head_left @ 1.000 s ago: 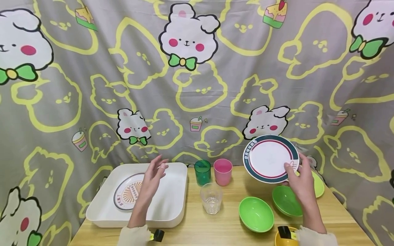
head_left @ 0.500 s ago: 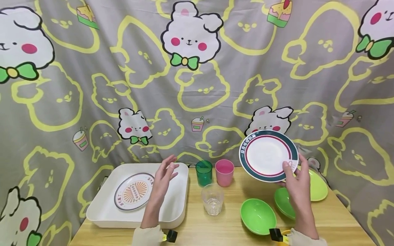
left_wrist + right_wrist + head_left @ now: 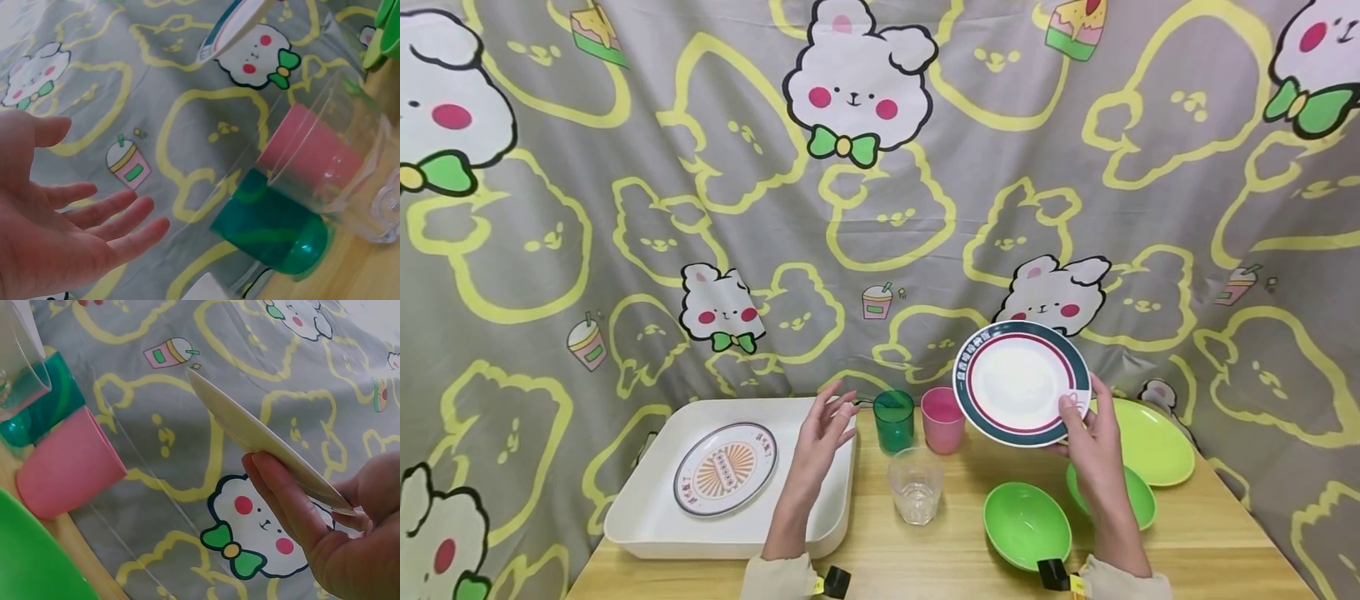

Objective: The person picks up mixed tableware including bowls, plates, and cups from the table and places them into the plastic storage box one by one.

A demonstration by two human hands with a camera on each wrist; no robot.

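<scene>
My right hand [image 3: 1093, 442] holds a white plate [image 3: 1022, 383] with a dark green rim band and a red ring, thumb on its upper face and fingers beneath. It hangs tilted above the table, behind the green bowls. In the right wrist view the plate [image 3: 262, 437] appears nearly edge-on in the grip. My left hand [image 3: 820, 446] is raised by the tray's right side, its fingers spread and holding nothing. The left wrist view shows that palm [image 3: 69, 231] facing the cups. A second plate [image 3: 725, 468] with an orange sunburst lies in the white tray [image 3: 820, 533].
A green cup [image 3: 893, 423], a pink cup [image 3: 943, 421] and a clear cup [image 3: 916, 487] stand mid-table. On the right are a bright green bowl [image 3: 1027, 527], another green bowl [image 3: 1138, 498] and a yellow-green dish [image 3: 1153, 446]. A patterned curtain [image 3: 880, 217] hangs behind.
The right hand has carried the plate leftward, uncovering more of the yellow-green dish. My left hand has shifted right, so the sunburst plate in the tray shows fully.
</scene>
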